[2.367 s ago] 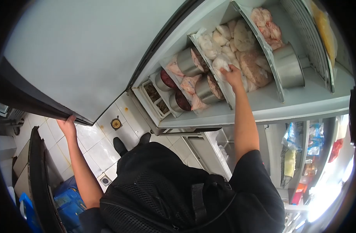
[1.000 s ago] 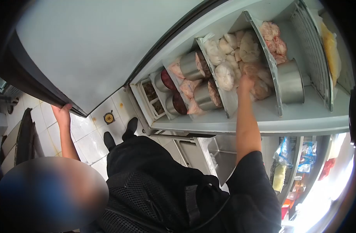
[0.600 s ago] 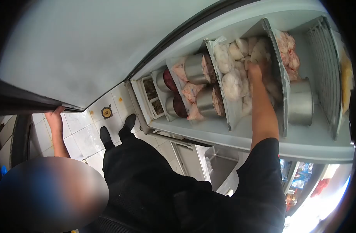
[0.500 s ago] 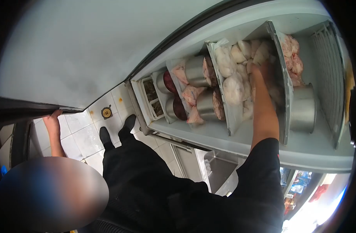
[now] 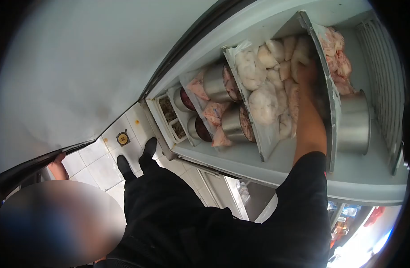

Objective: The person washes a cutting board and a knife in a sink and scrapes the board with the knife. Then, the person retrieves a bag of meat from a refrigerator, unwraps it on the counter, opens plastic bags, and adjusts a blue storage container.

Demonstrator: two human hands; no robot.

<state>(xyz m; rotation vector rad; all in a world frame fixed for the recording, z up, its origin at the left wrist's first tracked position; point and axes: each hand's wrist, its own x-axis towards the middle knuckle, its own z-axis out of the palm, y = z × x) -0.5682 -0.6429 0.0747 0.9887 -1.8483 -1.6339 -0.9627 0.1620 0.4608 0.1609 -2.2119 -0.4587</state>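
Deep among pale, plastic-bagged lumps of food [image 5: 264, 103] on a middle shelf of the open upright fridge [image 5: 240, 163], my right hand [image 5: 306, 73] is blurred and dim. Its fingers cannot be made out, and whether it grips a bag is unclear. Over at the far left, my left hand [image 5: 58, 168] is closed round the edge of the fridge door [image 5: 111, 58]. The door edge hides part of its fingers, and a blurred patch covers the forearm. Pinkish bagged meat [image 5: 339, 60] lies on the shelf above, beside a large steel pot [image 5: 354, 125].
Steel pots [image 5: 217, 85] filled with pink meat stand on a lower shelf with bagged meat [image 5: 214, 111]. Below them are pots holding dark red contents [image 5: 204, 128] and white bins [image 5: 178, 129]. A round drain [image 5: 123, 138] sits in the tiled floor [image 5: 95, 163] near my feet.
My right hand has shifted slightly right and deeper among the bagged lumps. At the left, the door edge has dropped lower in view and covers more of my left hand. The whole view has shifted somewhat.
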